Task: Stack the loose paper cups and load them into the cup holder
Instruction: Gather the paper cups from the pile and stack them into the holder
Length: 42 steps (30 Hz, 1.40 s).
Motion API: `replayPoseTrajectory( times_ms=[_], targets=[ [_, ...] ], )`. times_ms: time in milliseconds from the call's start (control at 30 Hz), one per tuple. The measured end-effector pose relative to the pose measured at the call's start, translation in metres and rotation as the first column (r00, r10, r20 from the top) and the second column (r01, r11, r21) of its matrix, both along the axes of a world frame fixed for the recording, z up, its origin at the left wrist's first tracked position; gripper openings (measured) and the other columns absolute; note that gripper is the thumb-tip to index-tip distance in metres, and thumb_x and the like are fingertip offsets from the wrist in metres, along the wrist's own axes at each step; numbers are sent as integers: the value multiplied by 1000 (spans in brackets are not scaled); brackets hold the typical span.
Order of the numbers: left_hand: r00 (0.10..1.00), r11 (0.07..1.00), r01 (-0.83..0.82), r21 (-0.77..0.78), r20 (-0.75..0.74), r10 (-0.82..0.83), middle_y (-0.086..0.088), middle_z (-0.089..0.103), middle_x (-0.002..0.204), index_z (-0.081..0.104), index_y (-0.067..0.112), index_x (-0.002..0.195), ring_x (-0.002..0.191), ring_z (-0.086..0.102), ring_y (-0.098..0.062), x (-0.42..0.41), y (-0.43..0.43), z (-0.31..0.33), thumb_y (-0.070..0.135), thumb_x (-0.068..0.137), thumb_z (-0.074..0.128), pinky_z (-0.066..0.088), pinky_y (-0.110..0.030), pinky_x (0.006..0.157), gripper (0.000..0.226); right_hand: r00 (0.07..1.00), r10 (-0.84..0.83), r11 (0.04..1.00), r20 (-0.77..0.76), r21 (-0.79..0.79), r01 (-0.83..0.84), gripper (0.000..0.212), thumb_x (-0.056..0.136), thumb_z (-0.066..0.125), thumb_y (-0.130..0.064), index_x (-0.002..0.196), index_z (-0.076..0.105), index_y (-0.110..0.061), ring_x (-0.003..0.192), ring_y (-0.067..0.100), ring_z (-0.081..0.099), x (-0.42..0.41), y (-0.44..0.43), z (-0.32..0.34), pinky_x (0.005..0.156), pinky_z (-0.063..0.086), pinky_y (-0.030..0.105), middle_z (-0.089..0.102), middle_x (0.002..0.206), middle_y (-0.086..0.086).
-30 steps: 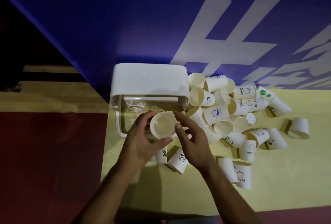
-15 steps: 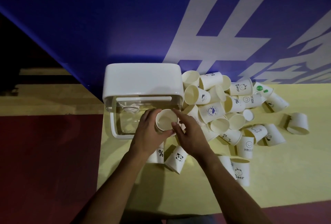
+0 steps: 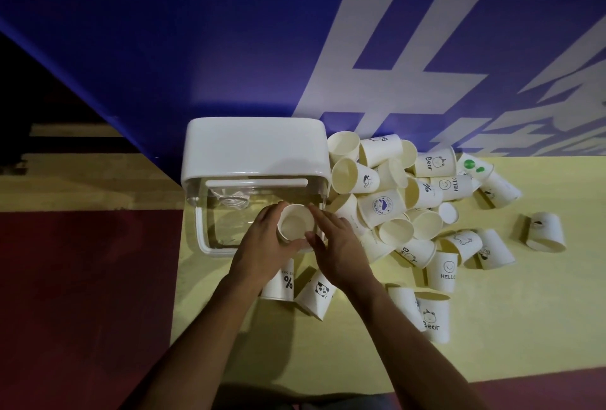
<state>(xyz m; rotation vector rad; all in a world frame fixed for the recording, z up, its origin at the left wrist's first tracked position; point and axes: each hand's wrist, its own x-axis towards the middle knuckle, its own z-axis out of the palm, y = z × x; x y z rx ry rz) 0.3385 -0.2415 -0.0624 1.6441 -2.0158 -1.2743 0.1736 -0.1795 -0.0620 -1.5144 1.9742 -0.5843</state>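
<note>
left hand [image 3: 262, 247] + right hand [image 3: 339, 247] both gripping one paper cup [image 3: 295, 224] over the cup holder [image 3: 255, 150].
Cup mouth faces the camera; left hand's fingers curl round one side, right hand's index and thumb pinch the rim opposite. Holder's clear front sits directly under both hands. Pile of loose cups [image 3: 382, 208] lies just right of the right hand, on the counter [image 3: 492, 344].

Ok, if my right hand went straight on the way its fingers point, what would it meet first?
The paper cup that your left hand holds: your right hand points up and left, fingertips already at its rim. Beyond it is the cup holder, though depth is unclear.
</note>
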Motion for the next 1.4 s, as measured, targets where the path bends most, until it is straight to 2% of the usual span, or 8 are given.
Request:
replayPoseTrajectory(
  times_ms=[100,333,533,767,933,1167,1300,1400],
  targets=[
    [999,995,-8,-95,44,12,4,44,152,36,31,152,139,42,-18,1,10,9,66,75,71,48,-42,105,91,996,-63,996,60,-53,67,48,105,54,-39,151,49,-30,120,12,55,-9,15,10,94,50,29,63,136,-6],
    [1000,957,23,-289,-12,-28,3,56,136,58,24,134,122,55,-16,-42,66,32,53,80,74,56,-35,90,64,923,-337,928,183,-101,359,28,100,65,-20,126,70,-27,88,3,66,-80,79,29,73,47,11,72,102,-16],
    [957,943,230,-242,-118,-264,9,58,132,54,26,134,120,56,-11,-156,87,51,56,84,63,54,-32,91,59,820,-546,817,175,-106,567,24,100,64,-21,122,72,-25,92,2,66,-185,134,37,74,50,14,69,106,-25],
    [909,885,370,-282,-87,-407,9,56,136,50,26,138,124,54,-10,-299,102,53,43,85,74,55,-38,94,61,659,-738,659,147,-57,750,26,100,64,-23,124,70,-19,88,-2,65,-309,192,24,70,46,8,69,111,-12],
    [894,861,429,-274,-7,-448,11,51,140,48,28,141,126,53,-15,-390,105,43,44,86,70,52,-36,92,61,560,-823,567,99,85,819,47,94,69,-39,134,62,-15,88,11,65,-379,204,-1,78,49,28,68,119,-1],
    [871,844,490,-218,88,-483,4,50,141,48,21,142,128,49,-18,-465,101,33,44,87,72,49,-38,97,64,325,-933,359,154,343,868,113,71,84,-62,155,33,-6,130,36,55,-449,177,-44,101,52,46,48,147,19],
    [864,846,503,-178,115,-490,4,51,136,50,20,138,123,51,-18,-483,95,29,43,87,71,49,-39,97,60,311,-940,341,138,406,848,112,49,75,-82,129,52,-7,107,36,65,-468,158,-65,88,58,49,59,121,12],
    [854,845,515,-144,169,-492,7,49,138,48,24,140,126,48,-15,-491,86,24,45,88,70,47,-37,99,61,294,-947,321,129,419,849,83,70,79,-63,122,55,-4,97,34,64,-475,152,-72,82,58,46,56,116,13]
  ],
)
